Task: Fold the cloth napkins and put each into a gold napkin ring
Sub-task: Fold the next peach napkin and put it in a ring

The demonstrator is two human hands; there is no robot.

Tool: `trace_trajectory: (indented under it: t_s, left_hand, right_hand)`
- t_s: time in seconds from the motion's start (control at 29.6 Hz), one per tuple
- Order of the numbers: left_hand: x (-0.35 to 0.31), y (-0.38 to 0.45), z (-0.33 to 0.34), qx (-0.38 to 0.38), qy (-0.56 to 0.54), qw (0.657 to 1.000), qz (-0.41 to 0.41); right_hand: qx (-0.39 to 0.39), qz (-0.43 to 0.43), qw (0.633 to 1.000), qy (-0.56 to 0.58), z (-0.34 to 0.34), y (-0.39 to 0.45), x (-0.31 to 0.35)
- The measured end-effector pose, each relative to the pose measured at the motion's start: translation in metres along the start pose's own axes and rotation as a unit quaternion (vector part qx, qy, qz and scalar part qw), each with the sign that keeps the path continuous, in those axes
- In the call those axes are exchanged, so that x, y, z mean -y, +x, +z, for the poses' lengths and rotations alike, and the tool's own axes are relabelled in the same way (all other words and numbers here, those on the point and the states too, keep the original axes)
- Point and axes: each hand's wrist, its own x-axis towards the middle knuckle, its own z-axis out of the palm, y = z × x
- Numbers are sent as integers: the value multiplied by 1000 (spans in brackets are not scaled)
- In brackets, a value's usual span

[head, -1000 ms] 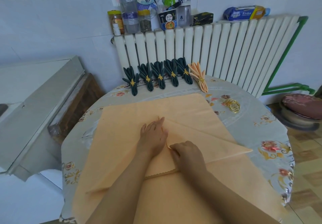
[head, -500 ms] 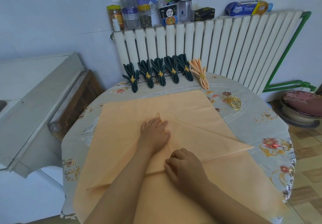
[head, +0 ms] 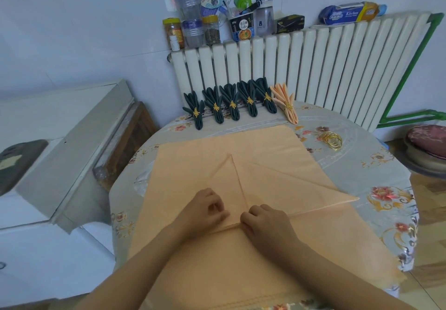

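Note:
A peach cloth napkin (head: 270,179), folded into a triangle with a centre crease, lies on a stack of flat peach napkins (head: 236,261) that covers the near table. My left hand (head: 205,210) and my right hand (head: 263,220) both pinch the napkin's bottom edge at the crease, fingertips almost touching. At the back, several dark green napkins (head: 231,103) and one peach napkin (head: 286,103) stand finished in gold rings. Loose gold napkin rings (head: 331,140) lie at the right.
The round table (head: 381,179) has a floral cover. Behind it a white radiator (head: 325,68) carries jars, bottles and boxes on top. A white appliance (head: 60,145) stands at the left, and a cushioned stool (head: 427,145) at the right.
My left hand slid from the napkin's middle down to the bottom edge. My right hand stayed at that edge. The centre crease is now uncovered.

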Motion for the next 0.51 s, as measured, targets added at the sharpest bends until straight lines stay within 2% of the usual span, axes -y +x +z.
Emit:
trace_trajectory:
  t_s: [0.14,0.3,0.37,0.51]
  left_hand:
    - [13,-43,-14,-1,-6,1000,6]
    - [16,-60,-23,-34,46,998,11]
    - [11,-62,-27,-28,91,995,20]
    - [-1,-48,-40,36,194,980,27]
  right_hand:
    - [18,10,1000,-13,-2,3,2]
    - [28,25,999,-26,-4,6,9]
    - [38,28,999,-23,-11,6,13]
    - [79,45,995,27,-19,5,16]
